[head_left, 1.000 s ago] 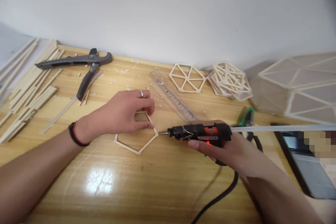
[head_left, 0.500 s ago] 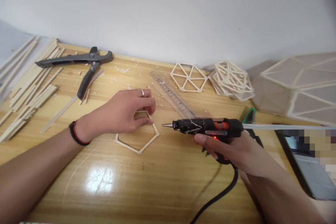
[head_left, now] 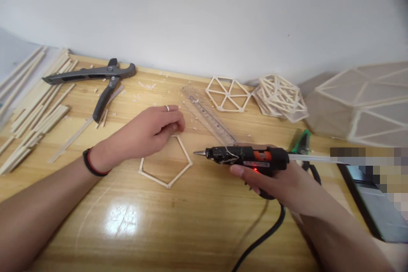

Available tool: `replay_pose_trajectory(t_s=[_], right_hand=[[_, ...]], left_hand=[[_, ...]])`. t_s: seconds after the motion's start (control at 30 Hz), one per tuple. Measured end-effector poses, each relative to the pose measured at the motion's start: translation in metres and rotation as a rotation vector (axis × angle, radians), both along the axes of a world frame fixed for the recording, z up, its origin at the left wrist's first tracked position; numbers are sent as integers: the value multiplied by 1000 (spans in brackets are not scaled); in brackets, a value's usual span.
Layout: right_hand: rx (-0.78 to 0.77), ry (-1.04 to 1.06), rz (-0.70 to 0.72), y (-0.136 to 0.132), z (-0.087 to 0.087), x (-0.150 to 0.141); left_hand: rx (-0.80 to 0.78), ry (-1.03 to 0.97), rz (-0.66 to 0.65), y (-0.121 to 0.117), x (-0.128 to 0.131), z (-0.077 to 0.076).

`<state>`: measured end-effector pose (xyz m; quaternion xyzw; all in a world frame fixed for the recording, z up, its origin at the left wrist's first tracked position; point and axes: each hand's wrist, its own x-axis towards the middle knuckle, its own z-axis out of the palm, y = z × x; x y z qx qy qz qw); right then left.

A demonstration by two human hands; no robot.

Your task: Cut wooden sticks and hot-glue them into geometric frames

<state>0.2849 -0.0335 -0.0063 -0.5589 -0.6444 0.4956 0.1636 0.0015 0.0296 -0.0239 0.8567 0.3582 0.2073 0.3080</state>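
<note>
A pale stick frame point(head_left: 181, 171), its sides joined at the corners into a hexagon-like outline, lies flat on the wooden table. My left hand point(head_left: 159, 127) hovers over its far left part, fingers curled together, and hides some of its sides. Whatever those fingers pinch, if anything, is out of sight. In my right hand point(head_left: 270, 182) is a black hot glue gun point(head_left: 229, 155) with a lit red light and a clear glue stick point(head_left: 309, 158) out of its back. Its metal nozzle points left, just right of the frame's right corner, apart from it.
Grey-black cutters point(head_left: 105, 72) and loose wooden sticks point(head_left: 41, 114) lie at left. Behind the frame are a clear ruler point(head_left: 210, 114), a spoked hexagon point(head_left: 228, 93) and stacked frames point(head_left: 280, 97). A large panelled structure point(head_left: 360, 102) stands right. The gun's cord point(head_left: 264, 238) runs toward me.
My left fingers have lifted off the frame's right upper side and curled in, baring more of that side. The glue gun has shifted slightly left and down.
</note>
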Motion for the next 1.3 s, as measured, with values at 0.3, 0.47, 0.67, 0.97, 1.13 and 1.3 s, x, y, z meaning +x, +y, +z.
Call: replay_pose_trajectory(t_s=[0.3, 0.47, 0.67, 0.97, 1.13, 1.3], right_hand=[[-2, -16, -129, -1, 0, -5], [-16, -33, -137, 0, -4, -1], [-33, -46, -140, 0, -9, 2], [-22, -42, -134, 1, -10, 5], [-20, -34, -136, 2, -7, 1], [-10, -33, -130, 1, -6, 0]], left_hand=[[-4, 5, 38, -4, 2, 2], [35, 92, 34, -6, 5, 2], [142, 249, 37, -4, 7, -4], [168, 304, 30, -2, 6, -8], [169, 305, 23, -2, 5, -10], [175, 321, 27, -1, 5, -11]])
